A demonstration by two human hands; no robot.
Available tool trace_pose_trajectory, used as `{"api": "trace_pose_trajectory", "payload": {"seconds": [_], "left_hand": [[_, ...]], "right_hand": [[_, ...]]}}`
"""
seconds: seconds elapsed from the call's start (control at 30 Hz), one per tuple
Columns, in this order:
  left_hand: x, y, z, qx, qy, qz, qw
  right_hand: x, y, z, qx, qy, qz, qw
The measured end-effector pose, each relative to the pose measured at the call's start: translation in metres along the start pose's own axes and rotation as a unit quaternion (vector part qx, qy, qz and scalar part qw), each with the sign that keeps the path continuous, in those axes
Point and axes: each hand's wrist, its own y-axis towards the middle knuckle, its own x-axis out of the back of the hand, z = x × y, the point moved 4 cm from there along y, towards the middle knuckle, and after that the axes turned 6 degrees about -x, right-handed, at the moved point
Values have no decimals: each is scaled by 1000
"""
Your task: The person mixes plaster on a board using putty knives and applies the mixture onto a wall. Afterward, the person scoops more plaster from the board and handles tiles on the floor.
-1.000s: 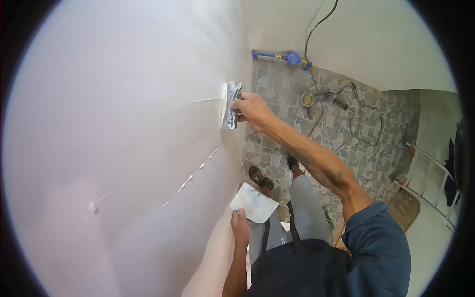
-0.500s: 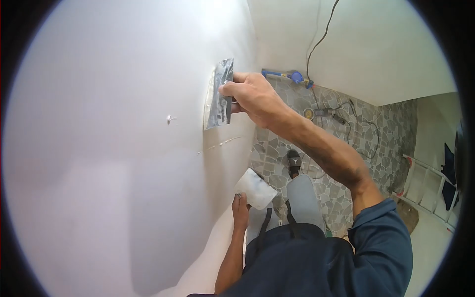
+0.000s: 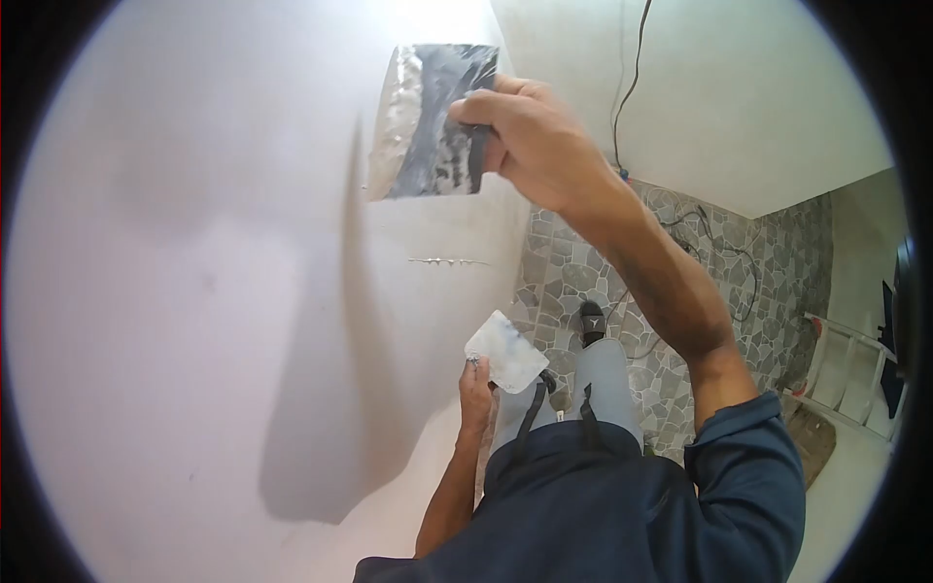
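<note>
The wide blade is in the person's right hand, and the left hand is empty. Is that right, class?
Not quite: the left hand is not empty. The head view shows it holding a white plate. The wide blade is in the right hand, as stated.

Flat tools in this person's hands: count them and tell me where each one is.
2: a smeared grey blade in the right grip, at or near the wall; a pale plate in the left grip, lower in the view. Neither seems hidden.
</note>
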Motion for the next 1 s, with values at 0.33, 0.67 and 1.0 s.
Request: {"api": "trace_pose_trajectory", "payload": {"seconds": [0.33, 0.67, 1.0], "left_hand": [[-9, 0, -15, 23, 6, -21, 1000], [-8, 7, -14, 15, 17, -37, 999], [36, 3, 7, 73, 50, -104, 991]], "right_hand": [[172, -15, -48, -28, 112, -121, 986], [233, 14, -311, -278, 32, -263, 923], [336, 67, -491, -248, 38, -327, 911]]}}
